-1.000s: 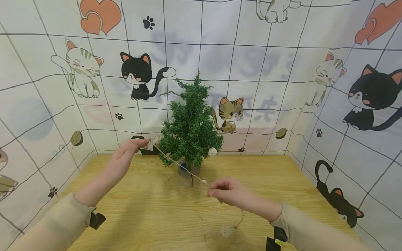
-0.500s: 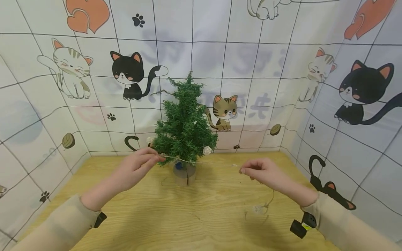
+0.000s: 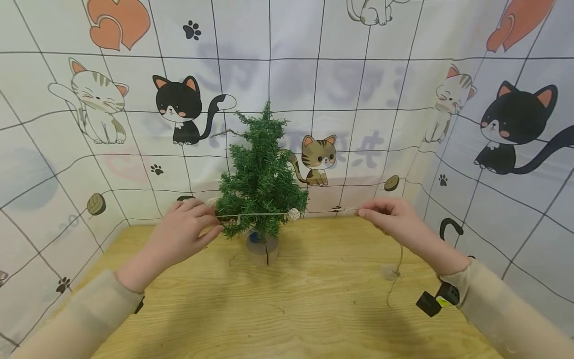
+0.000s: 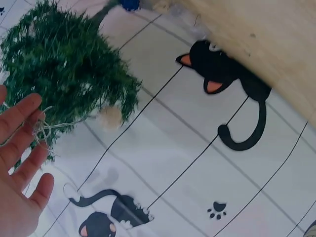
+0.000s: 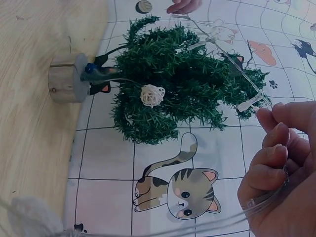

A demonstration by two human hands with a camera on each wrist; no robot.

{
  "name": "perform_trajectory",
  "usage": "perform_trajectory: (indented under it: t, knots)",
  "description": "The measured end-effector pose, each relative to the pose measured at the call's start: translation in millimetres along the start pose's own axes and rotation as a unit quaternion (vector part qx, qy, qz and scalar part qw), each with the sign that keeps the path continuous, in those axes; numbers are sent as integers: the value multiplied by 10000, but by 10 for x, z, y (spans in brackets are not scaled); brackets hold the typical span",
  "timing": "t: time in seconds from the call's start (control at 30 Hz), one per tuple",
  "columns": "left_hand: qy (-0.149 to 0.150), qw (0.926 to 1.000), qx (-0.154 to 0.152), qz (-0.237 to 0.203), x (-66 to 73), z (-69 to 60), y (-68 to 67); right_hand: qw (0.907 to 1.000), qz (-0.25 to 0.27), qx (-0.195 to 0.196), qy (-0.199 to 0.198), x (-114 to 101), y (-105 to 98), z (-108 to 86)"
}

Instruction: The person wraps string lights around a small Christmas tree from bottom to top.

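Observation:
A string of fairy lights (image 3: 264, 215) with white woven balls runs nearly level in front of a small green artificial Christmas tree (image 3: 262, 169). My right hand (image 3: 396, 217) pinches the string between thumb and forefinger, its other fingers curled over more wire in the right wrist view. From it hangs a loose length with a whitish ball (image 3: 389, 272). At the tree's left, my left hand (image 3: 186, 232) has its fingers spread, with thin wire (image 4: 44, 131) crossing the fingertips and the thumb apart. One white woven ball (image 5: 152, 95) sits against the tree's lower branches.
The tree stands in a round base (image 3: 263, 249) on a wooden table (image 3: 287, 309). Close behind and on both sides rises a white cloth (image 3: 341, 89) printed with cats and grid lines. A blue thing (image 3: 254, 237) lies at the trunk's foot.
My right hand has moved right and up, drawing the light string from a slant to nearly level; the hanging ball went along. My left hand has shifted slightly and loosened its fingers.

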State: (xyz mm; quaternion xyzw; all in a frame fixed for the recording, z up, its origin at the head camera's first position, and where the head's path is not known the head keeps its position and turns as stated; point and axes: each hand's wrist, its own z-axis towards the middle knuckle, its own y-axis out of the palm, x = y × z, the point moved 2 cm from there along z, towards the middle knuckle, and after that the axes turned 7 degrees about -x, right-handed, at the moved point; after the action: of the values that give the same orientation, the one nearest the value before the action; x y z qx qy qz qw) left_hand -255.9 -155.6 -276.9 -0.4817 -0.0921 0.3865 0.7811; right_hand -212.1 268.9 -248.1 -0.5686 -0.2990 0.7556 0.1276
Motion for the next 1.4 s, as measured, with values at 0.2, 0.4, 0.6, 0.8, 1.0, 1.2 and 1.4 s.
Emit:
perform_trajectory:
  t: [0.2,0.4,0.6,0.8,1.0,1.2,1.4]
  knots:
    - [-89,9986,491,146,-73,206,-177,9993,209,143,-288,-41,-84,12]
    - [-59,9972,739,-46,-33,405,-315,9987,270,364,-244,-55,-265,-4]
    - [-11,9971,456,-604,111,574,-310,9966,361,681,-307,-2,-458,-28]
    - [43,9966,150,-814,312,699,-176,9896,788,1159,-318,59,-651,-8]
    - [182,9978,-48,-631,508,744,69,9864,762,1415,-349,66,-762,-32]
    - [273,9978,-80,-591,613,696,244,9863,516,1548,-251,53,-808,-41]
    - [219,9995,86,-197,616,704,328,9846,526,1654,-195,41,-857,-53]
